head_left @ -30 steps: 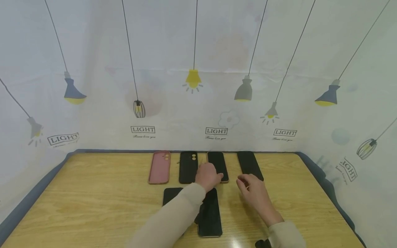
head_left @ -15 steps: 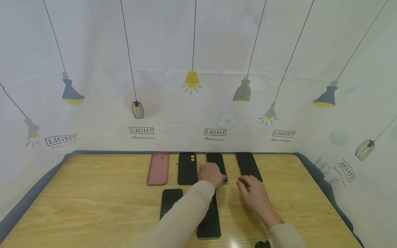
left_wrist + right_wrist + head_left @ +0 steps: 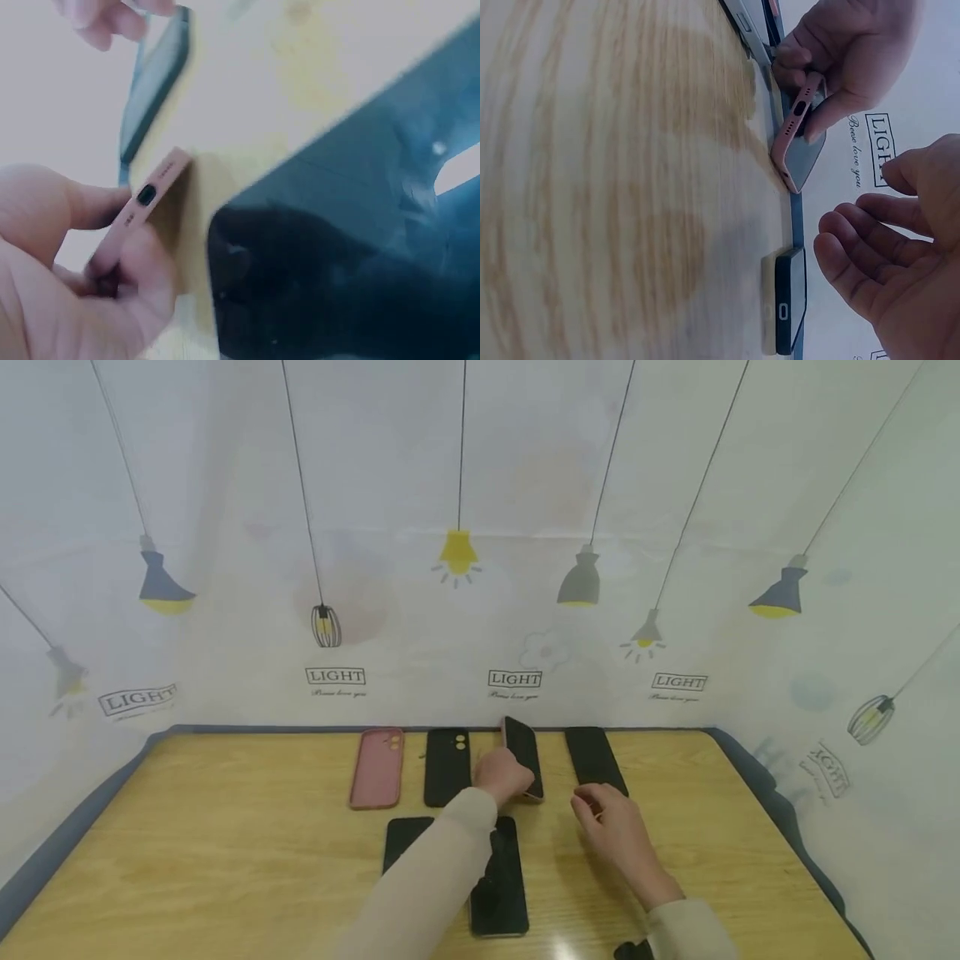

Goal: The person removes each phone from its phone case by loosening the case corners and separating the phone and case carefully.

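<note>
My left hand [image 3: 504,777] grips the lower end of a smartphone in a pink case [image 3: 523,750], thumb and fingers on either side. The phone leans up on one long edge in the back row, its pink bottom edge [image 3: 156,186] with the charging port facing the left wrist camera. My right hand [image 3: 621,833], fingers loosely bent, holds nothing. It hovers near the bottom end of a black-cased phone [image 3: 592,758] lying at the right of the row; in the right wrist view that phone [image 3: 784,304] is apart from the fingers.
Left in the back row lie a pink phone case [image 3: 377,768] and a black phone case [image 3: 447,767]. Two dark phones lie nearer, one glossy [image 3: 506,893], the other [image 3: 403,837] partly under my left sleeve. A printed curtain [image 3: 420,635] hangs behind the table [image 3: 247,843].
The pink-cased phone lay flat before; my left hand has now tilted it up on its side. My right hand stays where it was. The view has shifted slightly.
</note>
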A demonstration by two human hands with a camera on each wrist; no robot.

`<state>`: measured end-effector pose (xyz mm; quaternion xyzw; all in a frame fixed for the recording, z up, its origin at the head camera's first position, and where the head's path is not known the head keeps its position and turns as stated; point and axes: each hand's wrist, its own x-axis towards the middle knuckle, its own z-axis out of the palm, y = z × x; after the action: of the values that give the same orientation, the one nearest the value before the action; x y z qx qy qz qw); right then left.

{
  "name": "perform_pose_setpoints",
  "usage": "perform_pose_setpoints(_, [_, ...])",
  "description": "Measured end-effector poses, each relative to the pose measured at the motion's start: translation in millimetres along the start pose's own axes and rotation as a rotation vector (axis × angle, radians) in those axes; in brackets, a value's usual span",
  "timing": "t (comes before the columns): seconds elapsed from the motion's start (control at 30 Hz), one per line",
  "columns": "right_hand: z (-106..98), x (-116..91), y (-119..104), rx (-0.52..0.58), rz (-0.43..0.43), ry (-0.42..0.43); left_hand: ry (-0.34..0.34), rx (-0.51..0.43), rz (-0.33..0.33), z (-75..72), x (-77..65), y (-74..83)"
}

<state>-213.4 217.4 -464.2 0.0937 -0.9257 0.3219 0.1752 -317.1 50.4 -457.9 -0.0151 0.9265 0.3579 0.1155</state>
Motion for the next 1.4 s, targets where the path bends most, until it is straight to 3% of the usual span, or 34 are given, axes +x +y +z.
perform_pose_setpoints(0.17, [0, 1, -2, 0.009, -0.01, 0.004, -0.102, -0.4, -0.097, -15.9, -1.5, -6.8])
perform_pose_setpoints(0.27, [0, 2, -2, 0.009, -0.014, 0.006, -0.116, -0.513, -0.118, -24.3, -4.3, -12.9])
perform_pose_setpoints(0.53, [0, 8, -6, 0.002, -0.028, -0.014, -0.099, -0.459, -0.037, -46.3, -14.6, -31.8])
perform_pose_setpoints(0.8, [-2, 13, -11, 0.038, -0.048, -0.057, -0.142, -0.426, 0.044, -67.0, -36.2, -42.0])
perform_pose_setpoints(1.03, [-5, 19, -15, 0.073, -0.052, -0.065, -0.171, -0.422, 0.122, -77.4, -59.8, -51.8])
perform_pose_setpoints(1.4, [-5, 33, -26, 0.168, 0.031, -0.125, -0.188, -0.445, 0.173, -79.7, -90.4, -67.4])
